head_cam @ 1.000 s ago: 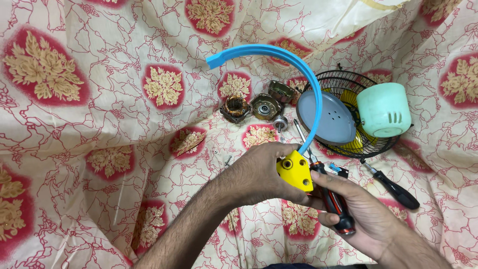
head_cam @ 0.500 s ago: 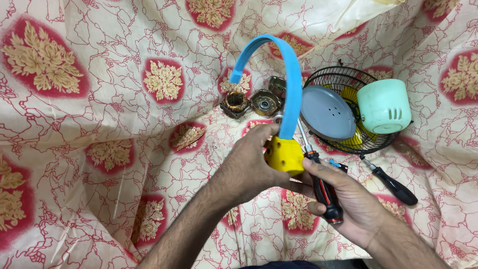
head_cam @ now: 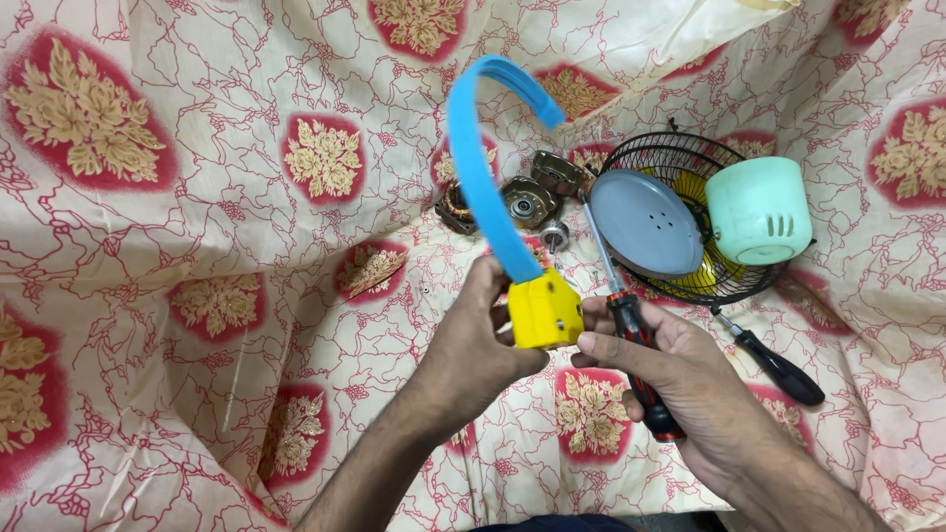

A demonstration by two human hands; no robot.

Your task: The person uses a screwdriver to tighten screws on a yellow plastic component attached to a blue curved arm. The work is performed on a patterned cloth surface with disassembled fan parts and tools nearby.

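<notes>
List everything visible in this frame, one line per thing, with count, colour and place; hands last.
Yellow block: one, yellow, centre, held.
Curved strip: one, blue, rising from the block.
Red-black screwdriver: one, in the right hand.
Black screwdriver: one, on cloth, right.
Wire fan guard: one, black, upper right.
Round cover: one, grey, in the guard.
Motor housing: one, mint green, on the guard.
Motor parts: several, metal, behind the strip.
Cloth: one, cream with red flowers, underneath.
Left hand: grips the block.
Right hand: holds the screwdriver, touches the block.
</notes>
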